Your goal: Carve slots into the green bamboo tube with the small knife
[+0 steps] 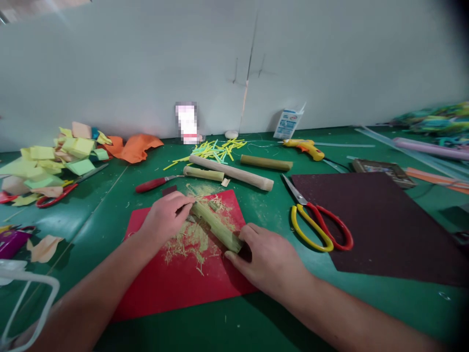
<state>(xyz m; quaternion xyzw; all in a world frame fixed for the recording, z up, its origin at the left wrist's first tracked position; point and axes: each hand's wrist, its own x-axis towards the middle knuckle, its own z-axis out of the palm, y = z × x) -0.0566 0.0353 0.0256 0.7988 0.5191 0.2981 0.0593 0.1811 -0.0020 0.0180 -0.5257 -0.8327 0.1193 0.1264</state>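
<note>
A short, pale green bamboo piece (217, 227) lies slantwise between my two hands, above a red sheet (161, 288) strewn with shavings (192, 244). At its far left end, the fingers of my left hand (166, 215) are closed on it. A small dark piece shows just behind this hand, and I cannot make out what it is. My right hand (273, 256) grips the near right end with thumb and fingers. Beyond my left hand lies a red-handled tool (154, 184) with a thin metal shaft.
Red-and-yellow-handled scissors (311, 220) rest by a dark brown sheet (384, 230). Further back are a pale stick (234, 172), other bamboo pieces (266, 162), yellow strips (212, 150) and a yellow glue gun (306, 148). Folded papers (54, 161) pile up at left, near red-handled scissors (62, 194).
</note>
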